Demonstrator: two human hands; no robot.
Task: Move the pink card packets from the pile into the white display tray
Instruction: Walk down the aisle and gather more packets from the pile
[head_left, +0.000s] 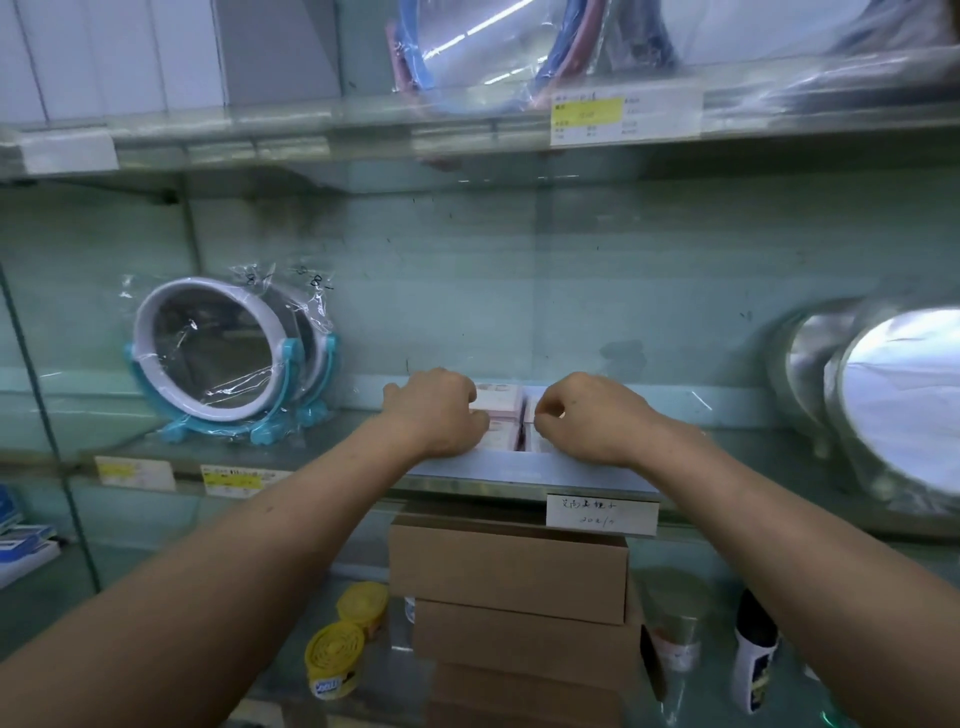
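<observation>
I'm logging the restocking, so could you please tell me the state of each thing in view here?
pink packets: lying in the tray, under both hands.
white tray: on the shelf, holding packets.
left hand: fingers curled over the packets.
right hand: fingers curled at a packet's edge; grip unclear.
mirror: upright, wrapped in plastic.
cardboard boxes: closed, stacked.

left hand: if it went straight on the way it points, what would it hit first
Probably the pink card packets, which lie right at the curled fingers of the left hand in the white display tray. Past them is the shelf's back wall, though depth is unclear.
</observation>
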